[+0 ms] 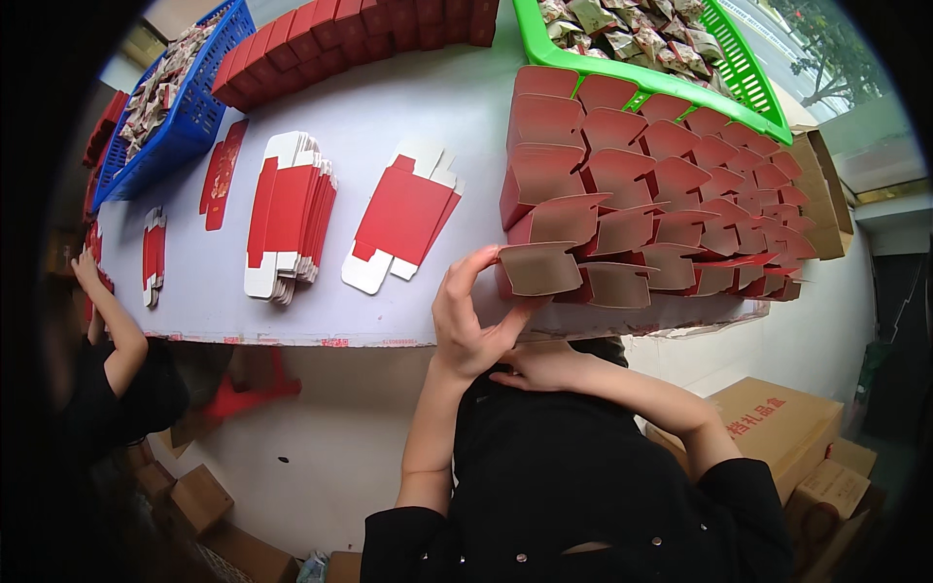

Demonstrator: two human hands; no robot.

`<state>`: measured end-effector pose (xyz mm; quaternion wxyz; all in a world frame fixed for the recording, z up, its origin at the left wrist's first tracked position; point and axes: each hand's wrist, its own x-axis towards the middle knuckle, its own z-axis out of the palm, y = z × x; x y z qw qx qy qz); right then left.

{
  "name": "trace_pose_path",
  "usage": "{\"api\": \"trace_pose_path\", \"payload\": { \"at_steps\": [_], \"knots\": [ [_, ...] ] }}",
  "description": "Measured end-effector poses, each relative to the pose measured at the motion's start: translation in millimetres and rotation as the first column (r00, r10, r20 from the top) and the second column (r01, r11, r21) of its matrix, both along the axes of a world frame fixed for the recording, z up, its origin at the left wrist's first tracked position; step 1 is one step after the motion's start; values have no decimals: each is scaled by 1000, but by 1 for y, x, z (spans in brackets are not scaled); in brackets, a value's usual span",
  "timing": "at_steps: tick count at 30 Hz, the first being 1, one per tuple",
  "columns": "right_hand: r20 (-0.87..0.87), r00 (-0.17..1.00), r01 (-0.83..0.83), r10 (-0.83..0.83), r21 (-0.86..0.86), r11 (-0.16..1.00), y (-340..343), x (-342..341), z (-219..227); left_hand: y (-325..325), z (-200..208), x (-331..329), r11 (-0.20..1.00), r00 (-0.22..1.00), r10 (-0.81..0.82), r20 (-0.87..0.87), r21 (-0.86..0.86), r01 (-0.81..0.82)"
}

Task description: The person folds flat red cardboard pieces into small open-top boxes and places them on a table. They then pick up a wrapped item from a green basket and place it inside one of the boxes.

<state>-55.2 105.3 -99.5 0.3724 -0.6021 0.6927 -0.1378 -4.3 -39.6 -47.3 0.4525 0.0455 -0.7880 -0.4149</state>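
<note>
At the table's front edge, my left hand [473, 325] pinches the near left corner box [539, 272] between thumb and index finger. That small red box stands open-topped, its flap folded outward, at the corner of a block of similar open red boxes [622, 180] in tight rows. My right hand [544, 366] is low against my body, just below the table edge and behind my left wrist. Its fingers are partly hidden, so whether it holds anything cannot be made out. Left of the block lie flat red-and-white cartons [406, 216] in a small fanned pile.
A green basket [661, 83] and a blue basket [199, 102] hold small wrapped packets. Closed red boxes [355, 34] line the back. A taller stack of flat cartons [287, 214] and a red card [224, 177] lie left. Another person's arm [117, 316] reaches in; cardboard boxes [777, 428] stand right.
</note>
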Motion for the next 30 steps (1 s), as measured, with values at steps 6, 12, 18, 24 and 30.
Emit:
{"api": "trace_pose_path", "payload": {
  "at_steps": [6,12,18,24,30],
  "knots": [
    [-29,989,123,-148,-411,903,24,0,12,0,-2,-1,999,999,31,-43,-14,-31],
    [538,841,109,53,-264,958,42,-11,113,0,-6,-8,998,989,-15,-148,-65,5],
    [247,957,290,-152,-831,475,25,-26,152,-1,-2,-4,992,996,-9,-92,-127,-3],
    [-121,828,59,-547,-952,300,-10,-36,144,0,8,-5,995,994,-44,-103,-95,34],
    [-477,621,57,-622,-764,643,-10,-34,158,-2,1,-4,992,993,-31,-115,-129,16]
  ]
}}
